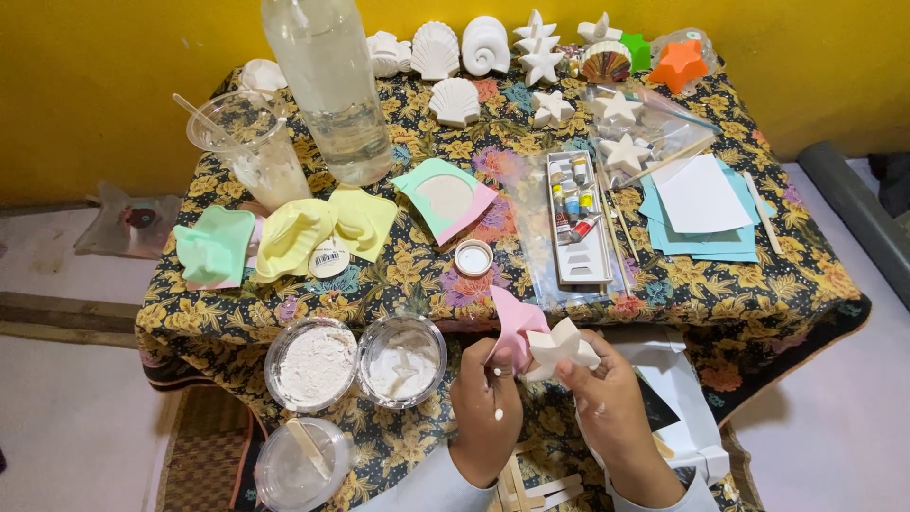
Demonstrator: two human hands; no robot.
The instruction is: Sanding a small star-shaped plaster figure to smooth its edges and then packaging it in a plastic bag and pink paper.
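**Both hands on pink mould and white star cast, near table edge**

Left hand (486, 398): fingers closed on the pink mould (513, 332), pinching it from the left side. White specks on the back of the hand.

Right hand (607, 398): fingers closed on the white star cast (561, 348), thumb on its lower edge. Star touches the pink mould, seems to sit partly in it; can't tell how deep.

Both held just above the near edge of the table (720, 303), which has a floral cloth on it.

Around them:
- Two round bowls just left of the left hand: one with white powder (312, 365), one with white paste (402, 360). They touch each other.
- Clear lidded cup with a wooden stick (301, 463) below the powder bowl.
- Small white cap (473, 257) mid-table, above the hands.
- Paint box with tubes (578, 220) right of the cap.
- Blue and white paper sheets (701, 204) further right.
- Green mould (214, 246), yellow mould (318, 229), green-pink mould (445, 199) in a row on the left half.
- Big clear bottle (327, 85) and plastic cup (251, 147) at back left.
- White shell and star casts (483, 45) along the back edge, orange star (679, 64) at back right.
- Wooden sticks (531, 488) at the bottom, between the wrists.
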